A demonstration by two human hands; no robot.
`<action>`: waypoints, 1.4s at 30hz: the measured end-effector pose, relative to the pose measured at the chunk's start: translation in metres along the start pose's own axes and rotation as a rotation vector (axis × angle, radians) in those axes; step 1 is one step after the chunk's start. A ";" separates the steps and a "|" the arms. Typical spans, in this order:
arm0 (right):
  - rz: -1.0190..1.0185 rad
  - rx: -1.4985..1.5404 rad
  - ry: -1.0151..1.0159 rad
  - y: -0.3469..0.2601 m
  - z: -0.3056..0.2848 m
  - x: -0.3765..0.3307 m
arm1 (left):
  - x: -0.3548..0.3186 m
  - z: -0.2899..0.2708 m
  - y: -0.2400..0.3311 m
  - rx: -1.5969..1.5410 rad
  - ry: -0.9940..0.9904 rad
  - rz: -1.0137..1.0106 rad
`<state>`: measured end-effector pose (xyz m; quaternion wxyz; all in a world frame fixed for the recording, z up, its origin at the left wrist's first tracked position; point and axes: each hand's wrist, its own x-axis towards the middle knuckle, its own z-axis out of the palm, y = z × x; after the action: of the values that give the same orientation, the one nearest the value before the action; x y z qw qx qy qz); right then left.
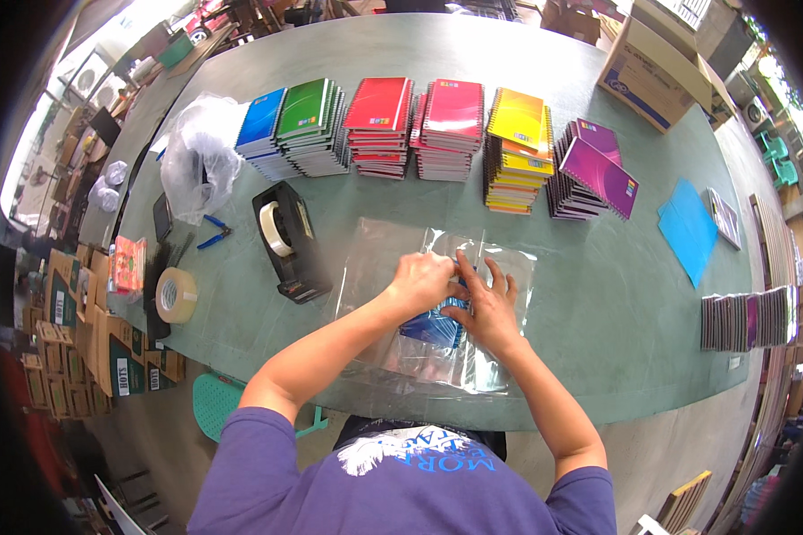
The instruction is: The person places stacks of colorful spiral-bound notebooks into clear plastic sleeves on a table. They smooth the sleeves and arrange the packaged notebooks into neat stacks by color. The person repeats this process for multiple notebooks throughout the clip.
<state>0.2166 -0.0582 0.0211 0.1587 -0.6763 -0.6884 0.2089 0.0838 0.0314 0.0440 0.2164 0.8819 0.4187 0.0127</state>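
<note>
At frame centre, left hand [424,281] pinches the clear plastic bag [437,357]; right hand [489,308], fingers spread, presses the blue notebook [433,328] inside. Slippery film, probably; better held by its edge.

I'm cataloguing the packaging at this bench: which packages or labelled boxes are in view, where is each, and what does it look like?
Clear plastic bag: table centre, under both hands, flat, holding a blue notebook.
Cardboard box: far right of table, open, brown, blue print on its side.
Crumpled clear bag: far left of table.
Flat cartons: stacked left of table, brown and dark green with white tags.
</note>
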 end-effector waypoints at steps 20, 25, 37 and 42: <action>-0.011 1.064 0.146 -0.022 0.031 -0.032 | -0.079 0.016 -0.032 -0.970 0.094 0.038; -0.053 1.109 0.178 -0.028 0.032 -0.031 | -0.076 0.027 -0.040 -1.023 0.153 0.118; -0.484 -0.025 0.526 -0.034 -0.001 -0.053 | -0.124 -0.082 -0.012 0.195 0.277 0.860; -0.498 -0.083 0.523 -0.034 0.002 -0.050 | -0.072 -0.113 -0.022 0.342 0.225 0.774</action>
<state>0.1881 -0.1084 0.0398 0.3477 -0.5244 -0.7760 -0.0441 -0.0019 0.0315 0.1493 -0.0002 0.9901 0.0744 0.1193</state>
